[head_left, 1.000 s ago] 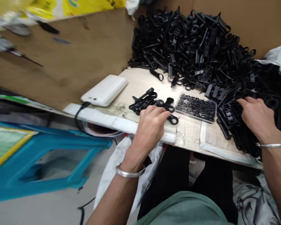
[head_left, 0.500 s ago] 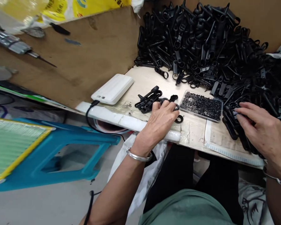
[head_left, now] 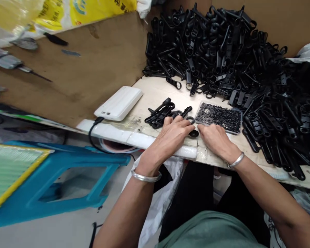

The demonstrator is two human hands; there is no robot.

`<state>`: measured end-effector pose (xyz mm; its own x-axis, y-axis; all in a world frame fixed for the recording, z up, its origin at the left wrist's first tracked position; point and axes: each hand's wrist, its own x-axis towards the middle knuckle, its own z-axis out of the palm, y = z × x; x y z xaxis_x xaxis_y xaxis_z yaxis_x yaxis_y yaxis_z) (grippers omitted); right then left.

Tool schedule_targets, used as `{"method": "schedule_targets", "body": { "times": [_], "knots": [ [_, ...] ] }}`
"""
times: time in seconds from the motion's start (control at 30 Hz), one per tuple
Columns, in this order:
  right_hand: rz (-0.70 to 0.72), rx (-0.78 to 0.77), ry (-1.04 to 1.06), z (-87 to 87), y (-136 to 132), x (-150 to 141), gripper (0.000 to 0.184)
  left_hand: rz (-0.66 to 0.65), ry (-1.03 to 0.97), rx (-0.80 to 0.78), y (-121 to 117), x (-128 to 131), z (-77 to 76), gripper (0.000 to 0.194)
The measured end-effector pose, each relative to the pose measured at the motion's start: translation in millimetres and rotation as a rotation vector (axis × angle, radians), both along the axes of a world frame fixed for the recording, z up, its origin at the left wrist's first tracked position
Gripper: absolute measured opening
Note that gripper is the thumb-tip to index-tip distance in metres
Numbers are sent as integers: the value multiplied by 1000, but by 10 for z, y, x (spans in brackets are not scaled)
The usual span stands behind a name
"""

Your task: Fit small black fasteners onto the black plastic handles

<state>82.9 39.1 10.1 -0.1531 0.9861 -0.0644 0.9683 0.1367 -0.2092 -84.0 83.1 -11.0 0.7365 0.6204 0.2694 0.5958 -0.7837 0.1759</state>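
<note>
The left hand (head_left: 172, 136) is bent over the near side of a small cluster (head_left: 160, 115) of black parts, fingertips low; whether it grips one or only steadies them, I cannot tell. The right hand (head_left: 217, 139) has its fingers curled in, just short of the tray (head_left: 241, 120); what they pinch, if anything, is hidden. A dark ring (head_left: 194, 133) lies between the two hands, near both sets of fingertips.

Good handling here would mean pressing lightly with the left hand, so that the tangled parts beyond its fingers do not drag one another. The right wrist is best kept low and slow, since a knock to the tray, just beyond the knuckles, could spill its small bits (head_left: 222, 117). The big pile (head_left: 222, 51), farther out past the tray, looks loose and apt to slide on the surface (head_left: 155, 84) if pulled.
</note>
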Motion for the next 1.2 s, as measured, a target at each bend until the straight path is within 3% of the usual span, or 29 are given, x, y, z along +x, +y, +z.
{"method": "schedule_targets", "body": {
  "times": [0.17, 0.33, 0.5, 0.7, 0.8, 0.87, 1.03, 1.2],
  "knots": [
    [-48, 20, -22, -23, -51, 1, 28, 63, -126, 83, 13, -9, -59, 20],
    [-113, 47, 11, -9, -299, 256, 23, 109, -193, 249, -236, 208, -18, 26],
    [-432, 63, 536, -25, -597, 668, 19, 12, 37, 282, -509, 562, 10, 21],
    [-523, -50, 907, -83, -828, 917, 32, -20, 107, 216, -635, 667, -28, 24],
    [-515, -118, 996, -56, -904, 930, 36, 1, -34, 125, -675, 604, -34, 26],
    [-476, -186, 1027, -24, -957, 913, 35, -20, -230, 46, -735, 566, -36, 23],
    [-297, -489, 1101, 13, -1074, 798, 34, -224, -760, -235, -1022, 577, -135, 20],
    [-299, -622, 1180, -40, -1093, 684, 40, -132, -926, -342, -1199, 642, -276, 18]
  ]
}}
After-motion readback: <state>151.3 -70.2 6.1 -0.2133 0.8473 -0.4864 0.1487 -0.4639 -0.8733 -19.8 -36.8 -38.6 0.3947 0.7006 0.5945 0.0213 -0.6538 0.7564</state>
